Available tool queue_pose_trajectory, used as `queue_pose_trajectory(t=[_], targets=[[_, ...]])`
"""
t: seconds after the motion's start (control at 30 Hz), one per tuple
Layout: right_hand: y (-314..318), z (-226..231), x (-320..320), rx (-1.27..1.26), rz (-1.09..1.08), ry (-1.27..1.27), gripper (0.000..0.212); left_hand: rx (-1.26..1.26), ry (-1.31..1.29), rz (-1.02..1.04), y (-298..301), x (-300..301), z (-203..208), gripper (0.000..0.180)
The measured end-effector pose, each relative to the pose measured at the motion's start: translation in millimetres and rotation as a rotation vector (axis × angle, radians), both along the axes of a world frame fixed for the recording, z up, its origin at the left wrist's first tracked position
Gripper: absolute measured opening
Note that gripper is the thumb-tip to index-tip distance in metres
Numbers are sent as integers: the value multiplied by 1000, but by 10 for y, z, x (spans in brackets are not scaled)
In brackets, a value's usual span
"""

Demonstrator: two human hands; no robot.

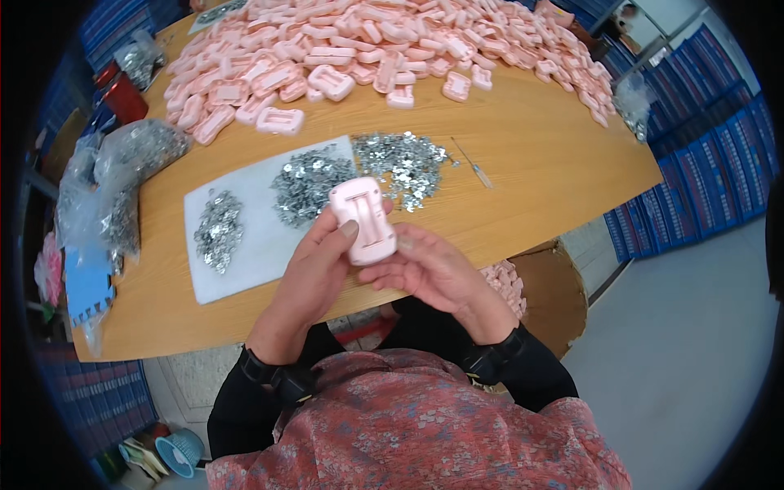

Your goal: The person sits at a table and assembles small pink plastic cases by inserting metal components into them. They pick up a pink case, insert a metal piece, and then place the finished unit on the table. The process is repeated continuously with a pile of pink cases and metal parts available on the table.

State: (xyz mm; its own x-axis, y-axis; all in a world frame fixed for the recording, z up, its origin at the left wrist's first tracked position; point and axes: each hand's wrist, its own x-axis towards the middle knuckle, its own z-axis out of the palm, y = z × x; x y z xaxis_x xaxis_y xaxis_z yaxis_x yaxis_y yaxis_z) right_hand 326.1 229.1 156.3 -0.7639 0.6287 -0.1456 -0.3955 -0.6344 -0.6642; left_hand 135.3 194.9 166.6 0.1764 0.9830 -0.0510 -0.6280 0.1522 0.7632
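Note:
A pale pink plastic housing (pixel 364 220) with a long battery recess is held up over the near part of the table. My left hand (pixel 317 260) grips its left side, the thumb lying on its face. At its lower right, my right hand (pixel 429 269) has its thumb and fingers around the corner. Beyond the hands lie loose heaps of small silvery metal pieces: one heap (pixel 310 181) on the white board, another (pixel 408 167) on the wood beside it, and a smaller pile (pixel 218 231) at the board's left.
A large mound of pink housings (pixel 327 57) covers the table's far side. A thin screwdriver (pixel 474 166) lies right of the metal pieces. Plastic bags of metal parts (pixel 131 163) stand at the left edge. Below the table's right edge is a cardboard box (pixel 555 298) with pink parts.

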Motion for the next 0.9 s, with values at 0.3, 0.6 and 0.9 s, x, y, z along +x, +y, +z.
queue_pose_trajectory(t=[0.3,0.6,0.9], targets=[[222,106,463,778,-313,-1040,19,-14,25,58,-120,-170,-47,62],[1164,-194,826,1451,-726,-1485,19,-92,-68,-43,-269,-190,-53,79],[1183,-80,669,1507,-550,-1609,6,-28,-36,-51,-220,-133,-100,74]])
